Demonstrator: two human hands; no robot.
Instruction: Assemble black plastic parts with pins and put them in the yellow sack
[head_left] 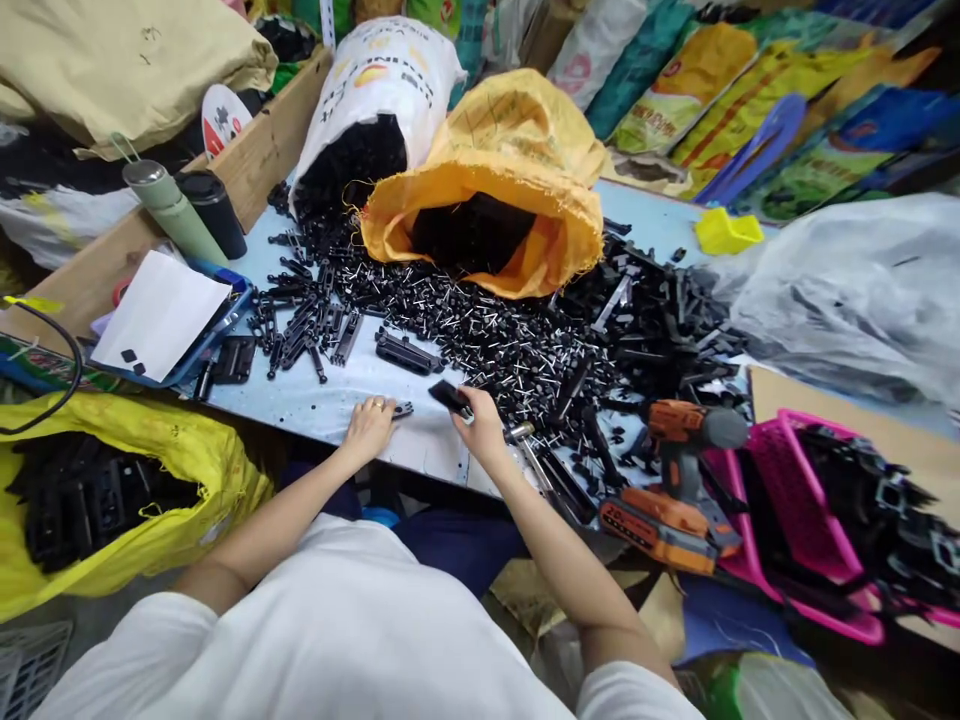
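Observation:
My left hand (370, 428) rests low over the near edge of the blue-white table (341, 395). Its fingers are closed on a small black plastic part (404, 410) with pronged ends. In my right hand (481, 428), just to the right, is a flat black plastic piece (447, 394), pinched and tilted up off the tabletop. The two parts are apart. Beyond my hands lies a long black plastic assembly (407, 351). A spread of small black pins with pale shafts (487, 325) reaches close to my right hand.
An orange cordless drill (675, 480) stands at the right near a pink basket (799, 500) of black parts. An orange sack (480, 180) and a white sack (382, 80) lie open at the back. A yellow sack (240, 490) is at lower left; bottles (169, 205) stand behind it.

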